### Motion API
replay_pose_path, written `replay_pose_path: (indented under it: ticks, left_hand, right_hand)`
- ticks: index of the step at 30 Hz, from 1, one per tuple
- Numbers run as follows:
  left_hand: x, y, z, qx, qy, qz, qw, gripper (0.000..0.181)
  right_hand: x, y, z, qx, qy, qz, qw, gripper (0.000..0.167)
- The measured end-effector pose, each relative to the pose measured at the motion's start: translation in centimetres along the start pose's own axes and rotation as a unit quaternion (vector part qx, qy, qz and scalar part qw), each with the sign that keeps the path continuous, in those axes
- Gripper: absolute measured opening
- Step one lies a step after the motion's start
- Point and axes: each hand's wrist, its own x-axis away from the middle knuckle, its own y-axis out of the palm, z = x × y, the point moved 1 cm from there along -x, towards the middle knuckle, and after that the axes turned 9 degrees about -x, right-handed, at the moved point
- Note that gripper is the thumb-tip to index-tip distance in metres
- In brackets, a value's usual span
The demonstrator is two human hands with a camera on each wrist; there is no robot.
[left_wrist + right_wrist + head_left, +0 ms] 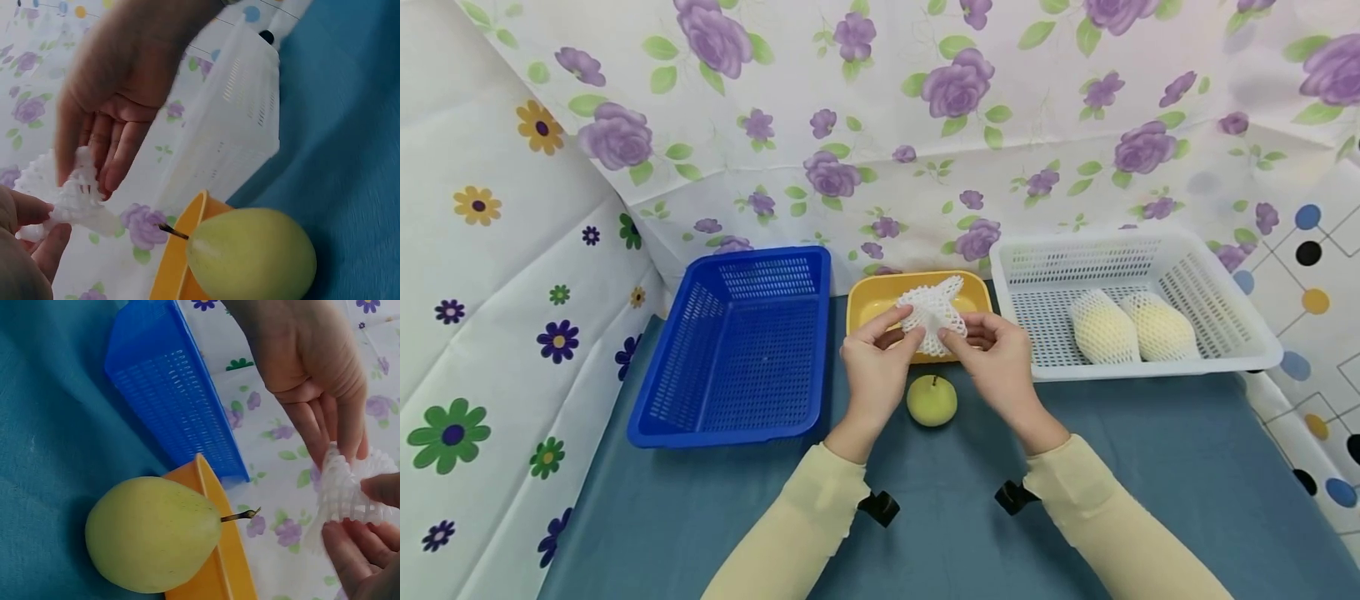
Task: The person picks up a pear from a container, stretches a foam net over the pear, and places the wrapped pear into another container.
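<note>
A white foam fruit net (931,315) is pinched between both hands above the yellow tray (859,308). My left hand (880,358) grips its left side with thumb and fingers, and my right hand (1000,357) pinches its right side. In the left wrist view the crumpled net (78,197) spans the two hands. The right wrist view shows its mesh (340,494) bunched between the fingertips. Below the hands a yellow-green pear (932,401) with a dark stem stands bare on the table, in front of the tray, touched by neither hand.
A blue basket (730,429) with nothing in it stands to the left. On the right, a white basket (1150,367) holds two pale fruits (1105,329) in foam nets. Blue-green cloth (940,533) covers the table. A flowered sheet (895,108) hangs behind the containers.
</note>
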Motion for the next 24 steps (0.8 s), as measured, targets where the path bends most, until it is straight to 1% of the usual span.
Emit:
replay_pose_path:
  ticks: [5, 8, 12, 16, 18, 20, 23, 24]
  left_hand:
    - [0.2, 0.0, -0.5, -0.04, 0.038, 0.017, 0.9984, 0.028]
    - [0.0, -0.2, -0.7, -0.06, 0.05, 0.026, 0.9966, 0.028]
    - [-0.2, -0.6, -0.9, -0.075, 0.055, 0.031, 0.9952, 0.029]
    - [-0.4, -1.1, -1.5, -0.091, 0.051, 0.03, 0.9941, 0.032]
    - [-0.5, -1.4, -1.8, -0.098, 0.05, 0.028, 0.9935, 0.033]
    - [-0.5, -1.6, -2.2, -0.107, 0.05, 0.026, 0.9927, 0.034]
    - [-0.5, -2.1, -2.1, -0.109, 0.048, 0.027, 0.9925, 0.034]
    - [-0.6, -2.1, -2.4, -0.11, 0.049, 0.027, 0.9924, 0.035]
  right_hand:
    - [-0.2, 0.0, 1.6, -0.005, 0.023, -0.042, 0.9988, 0.041]
    - [-0.2, -0.2, 2.0, -0.002, 0.03, -0.05, 0.9983, 0.048]
    - [0.0, -0.5, 1.4, -0.005, 0.036, -0.053, 0.998, 0.05]
    - [0.7, -0.9, 0.4, -0.003, 0.031, -0.051, 0.9982, 0.045]
    - [1.1, -1.3, 0.4, 0.0, 0.025, -0.05, 0.9984, 0.042]
    - [1.6, -1.7, 0.9, 0.007, 0.02, -0.052, 0.9984, 0.04]
    - [2.2, -2.2, 3.0, 0.026, 0.02, -0.065, 0.9974, 0.042]
    - [2.4, -2.4, 3.9, 0.037, 0.02, -0.073, 0.9964, 0.045]
